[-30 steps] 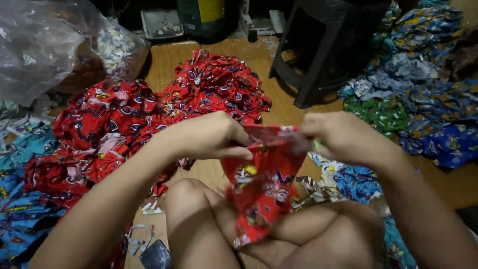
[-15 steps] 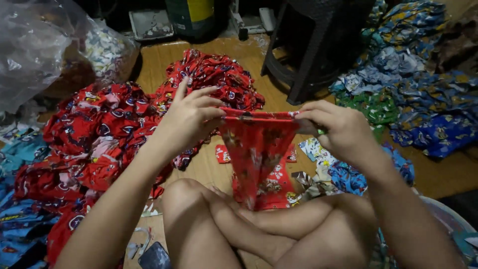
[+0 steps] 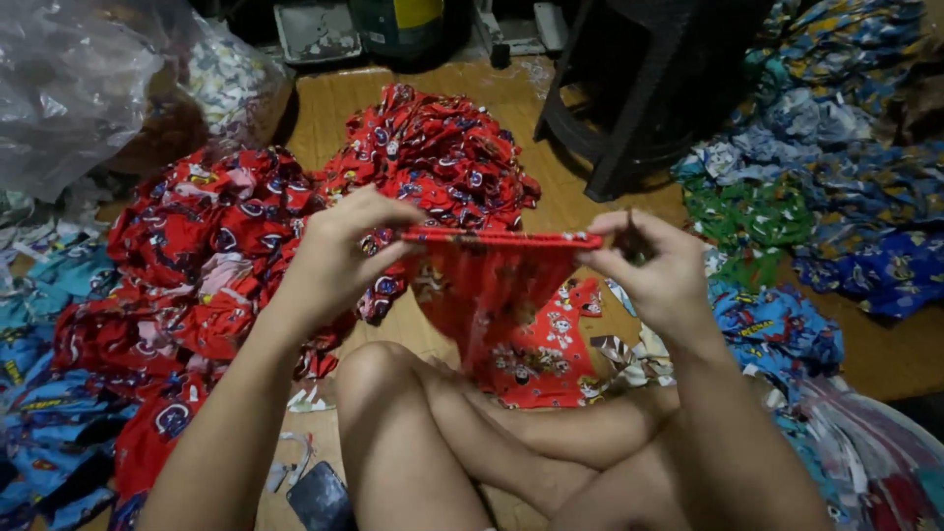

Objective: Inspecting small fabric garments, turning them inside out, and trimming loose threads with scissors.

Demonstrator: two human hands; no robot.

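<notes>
Red printed cloth, a small garment [image 3: 497, 295], hangs stretched between both hands above the person's crossed legs [image 3: 442, 442]. The left hand [image 3: 339, 256] is closed on the left end of its waistband, thumb and fingers pinched tight; the right hand [image 3: 654, 265] is closed on the other end, and a thin dark stick-like thing pokes up between its fingers, too small to tell what. The band runs taut and level from hand to hand, with the rest of the cloth drooping below them toward the floor [image 3: 551, 202].

Below the left hand, beside the knee, lie paper scraps and a dark phone [image 3: 317, 500]. Left of and beyond that hand sits a large heap of red pieces [image 3: 226, 246], with a second red mound [image 3: 442, 147] farther off. Under and right of the right hand lie blue pieces [image 3: 777, 329], then green ones [image 3: 747, 211], and more blue heaps farther out. A dark stool [image 3: 639, 88] stands beyond the right hand; a clear bag [image 3: 79, 88] sits far left.

Judging by the heaps, many red pieces look handled already, this one is mid-way, and the blue and green piles may remain.
</notes>
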